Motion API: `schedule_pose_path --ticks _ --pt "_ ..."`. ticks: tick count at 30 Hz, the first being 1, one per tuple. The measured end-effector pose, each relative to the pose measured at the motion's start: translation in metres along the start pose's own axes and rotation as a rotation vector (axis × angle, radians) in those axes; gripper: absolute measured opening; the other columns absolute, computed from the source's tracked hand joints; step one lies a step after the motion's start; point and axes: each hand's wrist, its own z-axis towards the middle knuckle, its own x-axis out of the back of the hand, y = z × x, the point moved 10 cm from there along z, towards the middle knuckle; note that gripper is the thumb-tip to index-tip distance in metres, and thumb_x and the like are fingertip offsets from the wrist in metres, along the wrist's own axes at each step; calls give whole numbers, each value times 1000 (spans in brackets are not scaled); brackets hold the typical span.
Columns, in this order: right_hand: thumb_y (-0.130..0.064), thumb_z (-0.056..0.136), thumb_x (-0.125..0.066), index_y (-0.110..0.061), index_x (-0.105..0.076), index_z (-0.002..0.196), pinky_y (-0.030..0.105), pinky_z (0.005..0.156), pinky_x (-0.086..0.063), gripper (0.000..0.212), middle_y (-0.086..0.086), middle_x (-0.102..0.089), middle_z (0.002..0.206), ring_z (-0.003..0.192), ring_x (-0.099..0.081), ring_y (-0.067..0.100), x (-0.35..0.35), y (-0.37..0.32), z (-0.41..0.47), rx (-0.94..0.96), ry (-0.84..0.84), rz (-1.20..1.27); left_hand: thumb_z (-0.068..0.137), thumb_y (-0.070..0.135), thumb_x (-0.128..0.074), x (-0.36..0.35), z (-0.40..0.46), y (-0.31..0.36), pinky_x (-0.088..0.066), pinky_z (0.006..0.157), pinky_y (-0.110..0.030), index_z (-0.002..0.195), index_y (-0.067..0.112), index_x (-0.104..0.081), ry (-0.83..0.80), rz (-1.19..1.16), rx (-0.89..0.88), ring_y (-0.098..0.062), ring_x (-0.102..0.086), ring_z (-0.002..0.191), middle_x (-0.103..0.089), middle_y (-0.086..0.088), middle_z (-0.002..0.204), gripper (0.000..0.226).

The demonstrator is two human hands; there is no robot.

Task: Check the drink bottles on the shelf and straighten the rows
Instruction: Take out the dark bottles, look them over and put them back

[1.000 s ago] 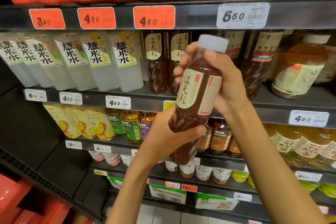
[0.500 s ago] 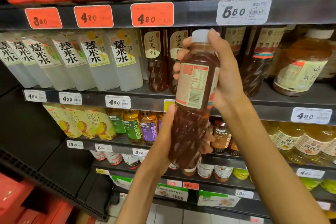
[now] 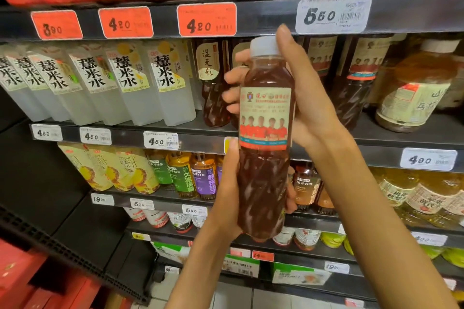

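Observation:
I hold a dark reddish-brown drink bottle (image 3: 263,190) with a white cap upright in front of the shelf. Its label with a row of red-shirted figures faces me. My left hand (image 3: 229,198) grips its lower half from the left, fingers wrapped behind. My right hand (image 3: 308,103) grips its upper half from the right, with a finger reaching up past the cap. Behind it on the second shelf (image 3: 200,137) stand matching dark bottles (image 3: 213,83), and more of them (image 3: 356,88) to the right.
White square bottles (image 3: 130,83) fill the left of that shelf, and a wide amber bottle (image 3: 416,88) stands at the right. Shelves above and below hold more drinks and price tags. Red boxes (image 3: 22,273) sit at the lower left.
The bottle has been turned about its axis in my hands, from the beige front label through the nutrition panel to the label with figures. It now stands upright.

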Motion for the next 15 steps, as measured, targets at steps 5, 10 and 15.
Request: schedule_pose_path --ticks 5,10,15 --pt "-46 92 -55 -9 -62 94 36 70 -57 37 15 -69 86 74 -66 22 20 -3 -1 81 200 -163 73 79 -33 38 -6 19 -53 93 -44 98 26 -69 369 253 -105 -25 -70 97 -75 -9 98 69" --pt "-48 96 -48 -5 -64 101 26 79 -56 47 9 -67 88 84 -66 16 20 -7 0 58 157 -209 63 82 -41 38 -6 16 -54 89 -44 112 22 -66 376 262 -88 -29 -68 93 -72 -13 98 81" --pt "-44 95 -50 -10 -62 101 36 73 -59 37 8 -72 84 79 -71 25 18 -1 0 13 147 -59 76 78 -36 12 -4 -2 -57 65 -34 100 11 -71 97 8 56 -24 -67 67 -68 -16 78 79"
